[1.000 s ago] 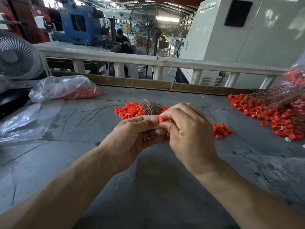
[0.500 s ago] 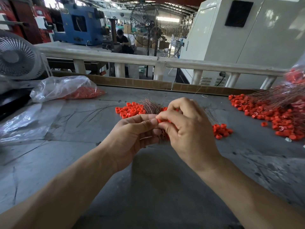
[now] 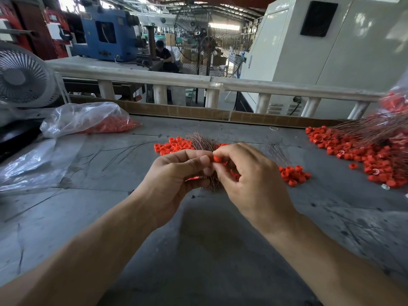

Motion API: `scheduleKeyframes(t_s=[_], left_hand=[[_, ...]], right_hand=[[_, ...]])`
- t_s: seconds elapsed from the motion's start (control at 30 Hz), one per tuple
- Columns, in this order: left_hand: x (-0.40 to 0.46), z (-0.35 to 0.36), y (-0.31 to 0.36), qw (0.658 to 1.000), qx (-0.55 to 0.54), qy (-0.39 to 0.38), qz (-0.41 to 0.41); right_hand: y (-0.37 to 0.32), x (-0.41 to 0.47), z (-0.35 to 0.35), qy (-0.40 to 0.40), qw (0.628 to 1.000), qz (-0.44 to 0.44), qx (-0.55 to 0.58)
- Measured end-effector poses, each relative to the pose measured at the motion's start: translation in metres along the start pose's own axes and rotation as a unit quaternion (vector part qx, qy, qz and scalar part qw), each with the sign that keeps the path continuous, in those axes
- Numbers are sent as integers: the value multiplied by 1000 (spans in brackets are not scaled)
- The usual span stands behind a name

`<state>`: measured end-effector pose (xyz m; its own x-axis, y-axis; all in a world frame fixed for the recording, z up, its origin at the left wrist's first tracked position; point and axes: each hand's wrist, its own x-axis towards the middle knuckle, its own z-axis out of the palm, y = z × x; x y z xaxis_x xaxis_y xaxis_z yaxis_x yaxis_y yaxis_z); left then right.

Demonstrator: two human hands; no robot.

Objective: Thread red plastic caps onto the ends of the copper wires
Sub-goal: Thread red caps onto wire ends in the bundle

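Note:
My right hand (image 3: pixel 249 180) pinches a red plastic cap (image 3: pixel 218 159) between thumb and forefinger, above the grey table's middle. My left hand (image 3: pixel 174 177) meets it fingertip to fingertip and grips a thin copper wire, mostly hidden in the fist; a red cap shows under its fingers. Behind my hands lies a bundle of copper wires (image 3: pixel 202 141), with loose red caps (image 3: pixel 173 146) to its left. A smaller heap of caps (image 3: pixel 293 174) sits right of my right hand.
A big spread of red caps with copper wires threaded through them (image 3: pixel 364 149) fills the table's right side. A clear bag of red caps (image 3: pixel 88 119) lies at the back left beside a white fan (image 3: pixel 22 76). A cardboard strip (image 3: pixel 176 111) edges the far side.
Both hands have risen slightly off the table. My right fingers have uncurled a little, so the pinched cap shows more plainly between the two hands.

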<state>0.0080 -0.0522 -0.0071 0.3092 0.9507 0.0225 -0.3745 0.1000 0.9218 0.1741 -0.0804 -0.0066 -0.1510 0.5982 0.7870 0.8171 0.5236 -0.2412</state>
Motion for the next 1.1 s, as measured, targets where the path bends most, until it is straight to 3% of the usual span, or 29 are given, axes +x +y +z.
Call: scheduleKeyframes(t_s=[0.13,0.3,0.63,1.1], left_hand=[[0,-1,2,1000,-14,8,-15],[1,-2,2,1000,-8,6,3],[3,-5,-1,997,53,27,42],[3,-5,-1,998,1,52,28]], right_hand=[[0,-1,3,35,999,-18,6],[1,-2,2,-1,998,-32,48],[0,-2,3,-27,997,35,67],[1,-3,7,-40,982,94,157]])
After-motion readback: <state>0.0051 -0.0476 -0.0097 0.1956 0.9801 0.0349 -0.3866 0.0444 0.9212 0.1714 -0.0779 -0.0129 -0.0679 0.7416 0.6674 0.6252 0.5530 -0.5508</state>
